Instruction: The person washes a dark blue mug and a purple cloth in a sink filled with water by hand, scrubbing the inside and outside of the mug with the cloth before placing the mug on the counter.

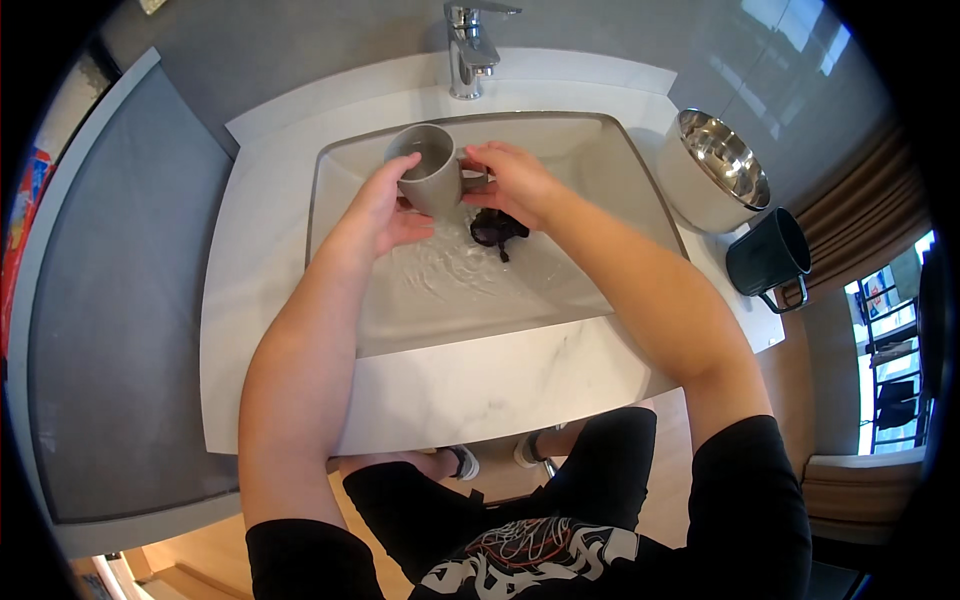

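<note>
A grey mug is held over the sink basin by both of my hands, just in front of the faucet. My left hand wraps the mug's left side, thumb near the rim and fingers below. My right hand grips the handle on the other side. Shallow, rippling water lies in the basin under the mug. A small black object with a short strap or cord rests in the water below my right hand; its kind is unclear.
A chrome faucet stands behind the basin. On the white counter, at the right, are a white bowl with a shiny metal inside and a dark green mug. A grey panel borders the counter on the left.
</note>
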`<state>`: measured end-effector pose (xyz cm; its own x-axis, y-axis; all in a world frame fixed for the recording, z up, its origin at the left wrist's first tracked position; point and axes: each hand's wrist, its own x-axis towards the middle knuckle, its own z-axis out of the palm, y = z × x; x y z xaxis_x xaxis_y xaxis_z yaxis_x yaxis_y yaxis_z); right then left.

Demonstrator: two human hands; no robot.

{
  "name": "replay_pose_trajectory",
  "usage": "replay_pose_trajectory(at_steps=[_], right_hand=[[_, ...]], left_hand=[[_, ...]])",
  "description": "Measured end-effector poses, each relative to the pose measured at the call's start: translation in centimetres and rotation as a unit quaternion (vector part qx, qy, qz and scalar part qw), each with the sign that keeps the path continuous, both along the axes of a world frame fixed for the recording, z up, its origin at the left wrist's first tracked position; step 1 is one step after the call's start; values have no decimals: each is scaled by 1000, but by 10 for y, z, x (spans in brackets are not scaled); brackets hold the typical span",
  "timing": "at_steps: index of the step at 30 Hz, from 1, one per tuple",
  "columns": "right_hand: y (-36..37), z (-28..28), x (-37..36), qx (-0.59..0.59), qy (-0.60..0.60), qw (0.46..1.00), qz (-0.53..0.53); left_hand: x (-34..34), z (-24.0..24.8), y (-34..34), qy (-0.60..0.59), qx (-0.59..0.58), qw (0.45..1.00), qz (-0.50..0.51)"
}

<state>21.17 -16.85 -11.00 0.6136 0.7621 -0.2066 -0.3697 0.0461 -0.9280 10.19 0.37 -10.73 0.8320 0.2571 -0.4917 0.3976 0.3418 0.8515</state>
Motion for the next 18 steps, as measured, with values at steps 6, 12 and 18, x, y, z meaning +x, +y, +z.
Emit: replay_pose_trajectory(at_steps=[6,12,18], right_hand=[[-6,8,-1,-43,-36,998,41],[-9,11,-3,-181,-139,973,35],[-10,14,-7,-252,-190,944,95]], left_hand=[[3,-7,0,-65,-39,997,31],[0,-2,-6,-10,-2,996,92],[-4,0,-11,10,76,996,37]])
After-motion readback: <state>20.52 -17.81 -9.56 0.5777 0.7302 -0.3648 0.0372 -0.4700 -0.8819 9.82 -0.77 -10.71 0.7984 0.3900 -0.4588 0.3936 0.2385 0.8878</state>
